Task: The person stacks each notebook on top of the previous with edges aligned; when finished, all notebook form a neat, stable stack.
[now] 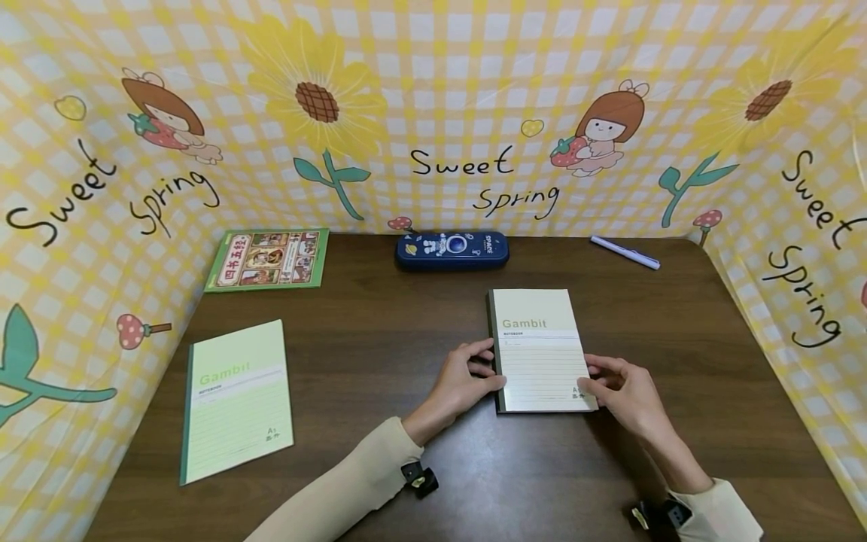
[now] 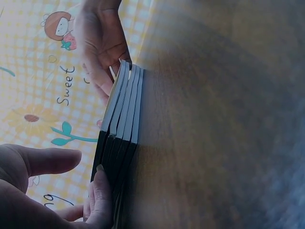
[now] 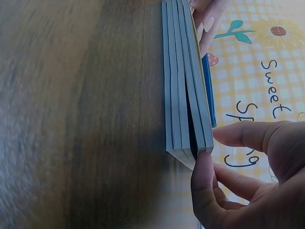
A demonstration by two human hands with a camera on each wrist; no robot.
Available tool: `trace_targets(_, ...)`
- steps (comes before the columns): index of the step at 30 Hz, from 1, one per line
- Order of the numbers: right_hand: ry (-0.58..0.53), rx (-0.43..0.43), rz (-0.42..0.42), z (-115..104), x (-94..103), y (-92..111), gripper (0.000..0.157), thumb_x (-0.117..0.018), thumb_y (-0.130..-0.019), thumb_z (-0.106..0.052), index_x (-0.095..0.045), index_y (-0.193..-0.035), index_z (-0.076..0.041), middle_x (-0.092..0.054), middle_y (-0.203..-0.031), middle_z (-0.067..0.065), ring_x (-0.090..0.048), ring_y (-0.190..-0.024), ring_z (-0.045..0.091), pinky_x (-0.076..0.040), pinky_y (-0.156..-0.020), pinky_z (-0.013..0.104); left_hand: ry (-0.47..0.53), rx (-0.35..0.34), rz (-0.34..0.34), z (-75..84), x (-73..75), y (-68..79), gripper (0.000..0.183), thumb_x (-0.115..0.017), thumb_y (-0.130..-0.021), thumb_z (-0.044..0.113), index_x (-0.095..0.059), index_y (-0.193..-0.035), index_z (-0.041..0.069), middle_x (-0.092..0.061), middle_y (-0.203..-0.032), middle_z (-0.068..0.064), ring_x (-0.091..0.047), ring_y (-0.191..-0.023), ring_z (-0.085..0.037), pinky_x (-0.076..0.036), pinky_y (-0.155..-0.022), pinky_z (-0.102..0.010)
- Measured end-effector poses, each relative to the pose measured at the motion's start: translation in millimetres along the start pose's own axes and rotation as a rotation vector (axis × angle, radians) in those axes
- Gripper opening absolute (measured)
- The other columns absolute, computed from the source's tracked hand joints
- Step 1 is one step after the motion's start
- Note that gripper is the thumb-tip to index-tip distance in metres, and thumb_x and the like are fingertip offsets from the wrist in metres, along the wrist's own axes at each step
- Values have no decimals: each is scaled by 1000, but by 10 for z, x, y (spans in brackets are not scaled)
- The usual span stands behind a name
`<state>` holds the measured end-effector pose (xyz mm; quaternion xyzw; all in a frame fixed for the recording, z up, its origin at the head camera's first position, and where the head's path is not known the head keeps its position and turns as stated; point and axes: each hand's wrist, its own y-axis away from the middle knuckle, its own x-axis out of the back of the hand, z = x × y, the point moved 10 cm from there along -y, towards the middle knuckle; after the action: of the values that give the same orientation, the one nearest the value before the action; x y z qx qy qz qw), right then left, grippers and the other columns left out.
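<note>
A stack of several notebooks lies on the table, its top notebook (image 1: 538, 339) with a pale "Gambit" cover and dark spine. My left hand (image 1: 463, 380) is at the spine side. In the left wrist view its fingertips (image 2: 101, 183) rest on the black spines, while the thumb (image 2: 57, 161) stands apart above the cover. At the near right corner, my right hand (image 1: 630, 391) pinches the top notebook, thumb on the cover. A gap parts the upper page blocks (image 3: 194, 86) from the lower ones (image 3: 174, 95) in the right wrist view.
Left lies another Gambit notebook (image 1: 237, 406) with a green spine. Behind it is a green picture-covered book (image 1: 267, 260). A dark blue space-themed pencil case (image 1: 451, 251) sits at the back, and a lavender pen (image 1: 625, 253) back right. Checked cloth (image 1: 460, 75) walls the table (image 1: 379, 316).
</note>
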<state>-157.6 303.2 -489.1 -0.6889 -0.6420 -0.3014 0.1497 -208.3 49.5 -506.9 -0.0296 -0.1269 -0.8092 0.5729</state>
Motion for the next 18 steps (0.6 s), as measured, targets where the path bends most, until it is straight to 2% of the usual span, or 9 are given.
trace_targets(7,-3,-12,-1,3,-8,-1,45,-76,-96,-14,-65,-136,2,-67,-118,22,-61,-82,5,-52,-59,23,64,65,-12,-67,0,-3,65,-81,-85,5,-58,-145,2,-63,-126,-19,-71,-95,-21,-58,-74,-26)
trace_targets(14,-22,-35,-18,20,-21,-5,47,-75,-96,-16,-64,-138,2,-67,-120,22,-62,-84,8,-54,-62,24,86,80,-12,-81,4,-11,63,-81,-86,7,-58,-145,4,-63,-126,-19,-71,-96,-21,-59,-76,-27)
trace_targets(18,-38,-40,-54,39,-33,-19,50,-74,-99,-20,-61,-140,4,-66,-122,23,-63,-87,7,-57,-65,24,98,88,-13,-100,1,-17,62,-81,-87,7,-58,-145,4,-62,-126,-18,-70,-96,-21,-60,-76,-28)
